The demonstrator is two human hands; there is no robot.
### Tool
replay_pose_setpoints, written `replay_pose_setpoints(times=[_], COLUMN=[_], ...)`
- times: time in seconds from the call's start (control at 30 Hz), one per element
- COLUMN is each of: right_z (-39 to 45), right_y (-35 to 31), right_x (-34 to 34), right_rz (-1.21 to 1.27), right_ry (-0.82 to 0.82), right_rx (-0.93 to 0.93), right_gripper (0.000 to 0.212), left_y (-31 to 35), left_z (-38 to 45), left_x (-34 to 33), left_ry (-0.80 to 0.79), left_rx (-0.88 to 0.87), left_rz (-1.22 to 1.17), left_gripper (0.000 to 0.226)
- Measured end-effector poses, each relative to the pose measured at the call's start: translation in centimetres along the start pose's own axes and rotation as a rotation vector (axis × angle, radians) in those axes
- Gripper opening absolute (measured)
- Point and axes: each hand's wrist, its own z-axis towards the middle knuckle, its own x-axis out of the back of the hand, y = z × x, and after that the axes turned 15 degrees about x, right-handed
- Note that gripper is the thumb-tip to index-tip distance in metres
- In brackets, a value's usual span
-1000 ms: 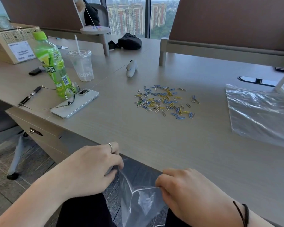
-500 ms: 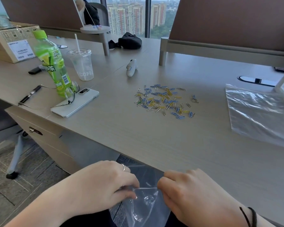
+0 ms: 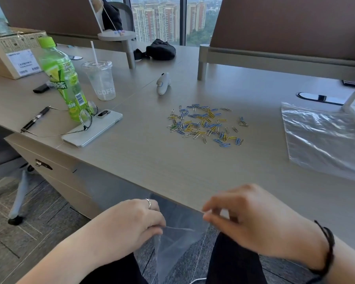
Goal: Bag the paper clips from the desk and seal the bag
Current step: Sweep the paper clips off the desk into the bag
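Several blue, yellow and silver paper clips [image 3: 206, 125] lie scattered in the middle of the desk [image 3: 152, 160]. Below the desk's front edge, over my lap, hangs a clear plastic bag [image 3: 178, 240]. My left hand [image 3: 129, 224] pinches the bag's top left edge. My right hand [image 3: 252, 220] is at the bag's top right corner, fingers curled and blurred; its grip on the bag is unclear. The bag's top edge stretches between the two hands.
A second clear bag [image 3: 324, 138] lies flat at the right. At the left stand a green bottle [image 3: 64, 80], a plastic cup with a straw [image 3: 99, 78], a phone [image 3: 92, 130] with glasses on it, and a pen [image 3: 34, 119]. A white device [image 3: 163, 83] sits behind the clips.
Both hands have shifted along the bag's top edge. The right hand has moved right and up toward the desk edge, stretching the bag's opening wider.
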Motion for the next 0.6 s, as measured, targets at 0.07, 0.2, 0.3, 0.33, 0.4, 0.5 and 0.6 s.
replay_pose_setpoints(times=[0.07, 0.2, 0.3, 0.33, 0.4, 0.5, 0.6], right_z=[0.2, 1.7, 3.3, 3.8, 4.6, 5.3, 5.5], right_y=[1.3, 5.8, 10.7, 12.1, 13.6, 13.9, 13.2], right_x=[0.9, 2.3, 2.9, 2.8, 2.1, 0.5, 0.4], right_rz=[0.064, 0.045, -0.085, -0.072, -0.032, -0.085, 0.032], right_ry=[0.165, 0.463, 0.353, 0.291, 0.194, 0.081, 0.146], right_rx=[-0.078, -0.335, -0.540, -0.578, -0.612, -0.563, -0.533], right_gripper=[0.011, 0.006, 0.029, 0.040, 0.054, 0.056, 0.048], left_y=[-0.1, -0.2, -0.3, -0.3, -0.3, -0.5, -0.8], left_z=[-0.2, -0.5, -0.3, -0.2, -0.2, -0.3, -0.4], left_x=[0.0, 0.0, -0.1, -0.1, -0.2, -0.3, -0.2], left_ry=[0.032, 0.066, 0.069, 0.069, 0.062, 0.095, 0.128], left_rx=[-0.022, -0.033, -0.031, -0.031, -0.033, -0.036, -0.034], left_rz=[0.020, 0.027, 0.025, 0.021, 0.014, 0.017, 0.023], left_gripper=[0.035, 0.024, 0.025, 0.025, 0.025, 0.020, 0.017])
